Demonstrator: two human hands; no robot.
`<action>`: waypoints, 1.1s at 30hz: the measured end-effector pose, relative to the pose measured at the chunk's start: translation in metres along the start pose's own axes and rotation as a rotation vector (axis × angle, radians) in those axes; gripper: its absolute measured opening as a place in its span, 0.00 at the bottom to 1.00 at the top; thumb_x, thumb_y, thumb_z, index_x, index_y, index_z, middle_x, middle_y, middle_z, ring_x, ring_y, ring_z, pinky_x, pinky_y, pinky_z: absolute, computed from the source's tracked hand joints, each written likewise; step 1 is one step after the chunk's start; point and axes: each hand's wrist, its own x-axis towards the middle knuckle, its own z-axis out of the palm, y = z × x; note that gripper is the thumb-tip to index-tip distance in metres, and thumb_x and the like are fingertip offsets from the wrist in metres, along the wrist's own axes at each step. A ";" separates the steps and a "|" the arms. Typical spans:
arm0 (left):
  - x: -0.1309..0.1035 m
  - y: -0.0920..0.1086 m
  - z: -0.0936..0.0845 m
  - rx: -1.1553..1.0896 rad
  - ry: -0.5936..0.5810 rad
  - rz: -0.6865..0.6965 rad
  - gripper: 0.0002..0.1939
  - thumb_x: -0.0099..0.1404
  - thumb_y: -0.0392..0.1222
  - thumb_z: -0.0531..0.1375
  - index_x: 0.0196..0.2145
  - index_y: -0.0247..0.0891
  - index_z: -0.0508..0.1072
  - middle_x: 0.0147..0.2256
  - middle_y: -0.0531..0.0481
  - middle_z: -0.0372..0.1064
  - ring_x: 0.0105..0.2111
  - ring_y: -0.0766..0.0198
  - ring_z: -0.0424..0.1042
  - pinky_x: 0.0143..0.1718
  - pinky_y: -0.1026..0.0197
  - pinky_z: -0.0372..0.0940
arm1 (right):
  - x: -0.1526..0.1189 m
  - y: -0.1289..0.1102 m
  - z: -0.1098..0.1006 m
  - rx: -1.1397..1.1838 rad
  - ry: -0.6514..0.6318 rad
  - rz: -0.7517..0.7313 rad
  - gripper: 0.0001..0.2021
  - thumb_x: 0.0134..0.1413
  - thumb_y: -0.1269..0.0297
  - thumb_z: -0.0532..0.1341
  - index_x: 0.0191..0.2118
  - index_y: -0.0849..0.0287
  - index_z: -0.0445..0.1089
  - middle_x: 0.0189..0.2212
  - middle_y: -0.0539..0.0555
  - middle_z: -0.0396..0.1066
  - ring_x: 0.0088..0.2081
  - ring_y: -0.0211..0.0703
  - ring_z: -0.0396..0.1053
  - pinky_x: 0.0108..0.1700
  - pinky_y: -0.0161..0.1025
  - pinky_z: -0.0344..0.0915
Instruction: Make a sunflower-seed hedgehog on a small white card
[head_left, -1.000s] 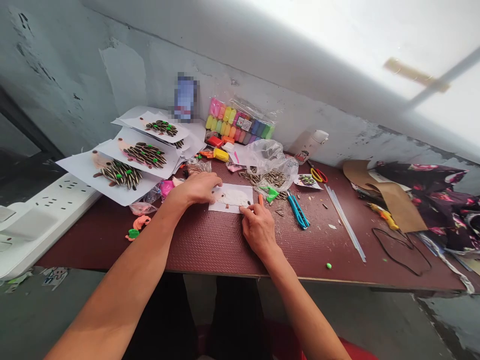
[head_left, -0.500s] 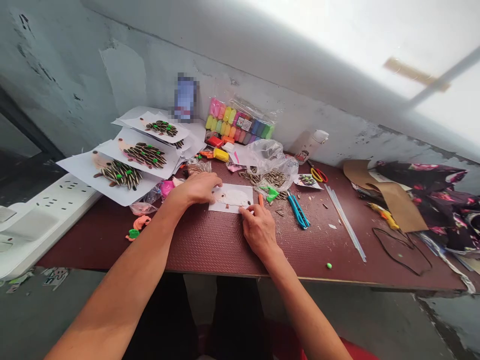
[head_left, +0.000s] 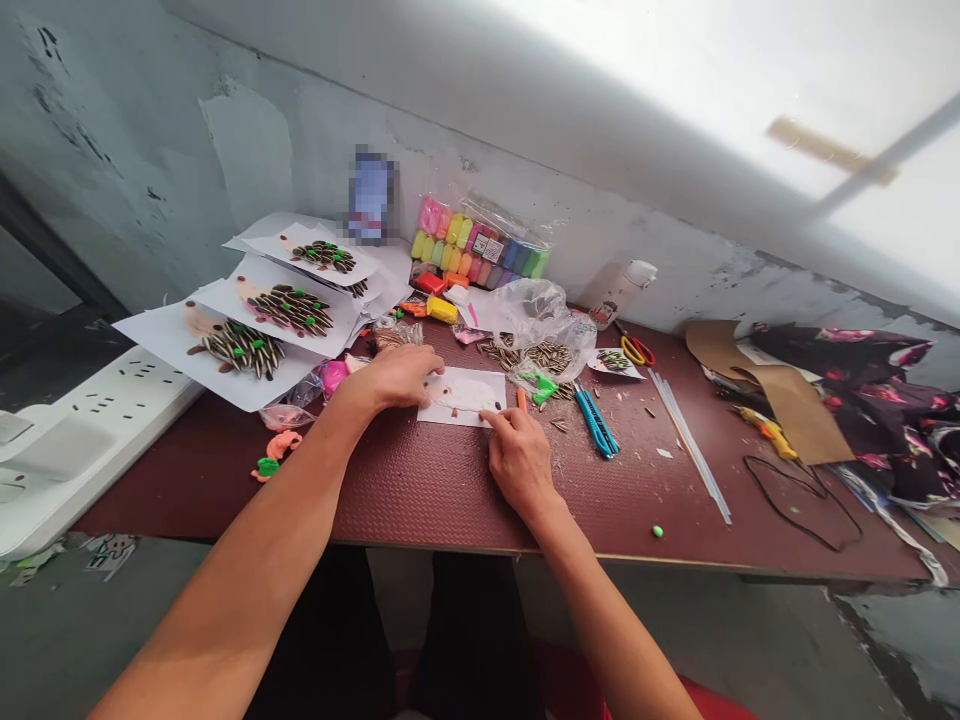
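Note:
A small white card [head_left: 448,414] lies flat on the table, bearing a pale clay animal shape [head_left: 469,393] with small dark and brown bits. My left hand [head_left: 401,377] grips the card at its left edge, fingers bent. At the lower right edge is my right hand [head_left: 520,450], its fingertips drawn together at a small brown bit; whatever they pinch is too small to make out. An orange stick-like piece [head_left: 522,399] shows just behind the right hand, and I cannot tell whether the hand touches it. Sunflower seeds [head_left: 546,357] lie beyond, partly under a clear plastic bag [head_left: 536,300].
Finished hedgehog cards [head_left: 300,345] are stacked at left beside a white power strip [head_left: 112,440]. Coloured clay packs [head_left: 480,245] lean on the wall. Right of my hands lie a blue cutter [head_left: 598,424], scissors [head_left: 637,349], glue sticks [head_left: 690,445] and a yellow glue gun [head_left: 772,430].
My right hand has shifted very slightly right along the card's lower edge. The left hand and the card look the same.

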 end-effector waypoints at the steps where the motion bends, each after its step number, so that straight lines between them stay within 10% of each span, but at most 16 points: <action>1: 0.000 0.000 0.000 -0.001 0.001 0.002 0.27 0.55 0.41 0.63 0.55 0.43 0.74 0.56 0.44 0.73 0.56 0.49 0.70 0.54 0.53 0.65 | 0.000 0.001 0.000 0.022 0.007 0.010 0.21 0.60 0.78 0.54 0.53 0.57 0.76 0.41 0.57 0.74 0.42 0.47 0.69 0.47 0.41 0.64; 33: 0.000 -0.002 0.002 -0.031 0.015 0.006 0.27 0.53 0.41 0.63 0.53 0.45 0.75 0.55 0.45 0.73 0.55 0.49 0.71 0.53 0.54 0.65 | -0.003 -0.002 0.000 -0.058 0.003 -0.033 0.19 0.63 0.77 0.56 0.54 0.56 0.77 0.43 0.58 0.77 0.42 0.48 0.70 0.44 0.42 0.63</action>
